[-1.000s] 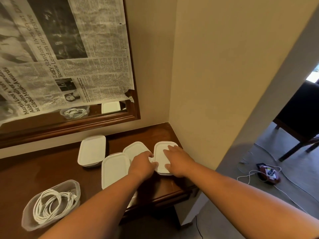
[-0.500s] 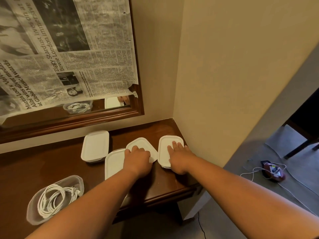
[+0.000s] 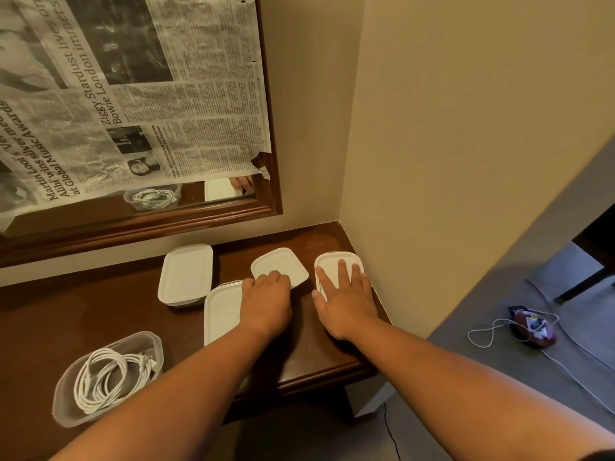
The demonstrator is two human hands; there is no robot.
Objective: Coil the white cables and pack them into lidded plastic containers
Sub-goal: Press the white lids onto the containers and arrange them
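Container [image 3: 329, 260] under right hand [image 3: 347, 304] lies just beside wall [image 3: 432, 161].

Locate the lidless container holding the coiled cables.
Head view, lower left: the lidless container sits near the desk's front edge, beside the left forearm.

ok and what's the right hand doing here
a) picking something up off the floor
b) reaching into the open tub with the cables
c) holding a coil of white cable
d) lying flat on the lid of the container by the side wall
d: the right hand lies with straight, spread fingers on the white lid of the container nearest the side wall.
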